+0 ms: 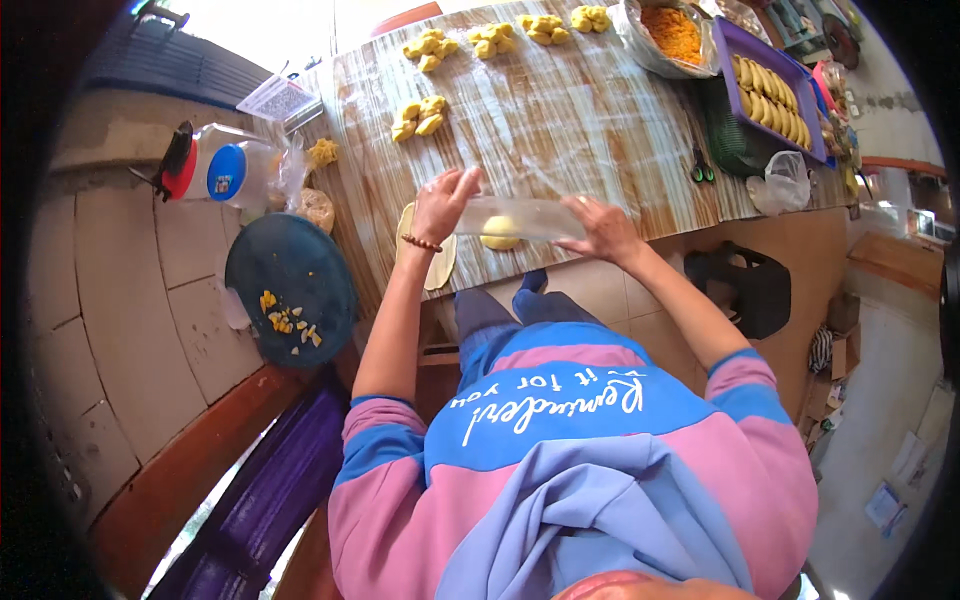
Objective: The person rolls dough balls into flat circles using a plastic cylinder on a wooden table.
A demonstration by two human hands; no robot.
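Item: one round dough lump (500, 236), lying on the near part of the bench (580, 120), its far side being covered by a pale translucent cylinder (525, 216); whether the two are touching, you cannot tell.

Holding: you are gripping the cylinder at both ends. Your left hand (440, 208) is curling its fingers round one end; your right hand (605, 230) is wrapping its fingers about the other, their exact hold blurring.

Beside: one flat dough sheet (440, 268), lying partly beneath your left wrist, which is wearing a beaded bracelet (421, 243) — apparently finished flattening.

Pending: the round lump is looking thick, so its flattening seems mostly left. Five clusters of yellow dough lumps are apparently waiting: four along the far edge, one cluster (419, 118) sitting nearer you.

Far right: a plastic-lined bowl (640, 42) is holding shredded orange filling (673, 36), plenty remaining. A purple tray (748, 42) is carrying rows of pale crescent pieces (770, 102) — seemingly the shaped share. Scissors (702, 168) are lying nearby.

Left: a round dark-teal surface (300, 255) is bearing yellow and whitish scraps (285, 322), their purpose remaining unclear.
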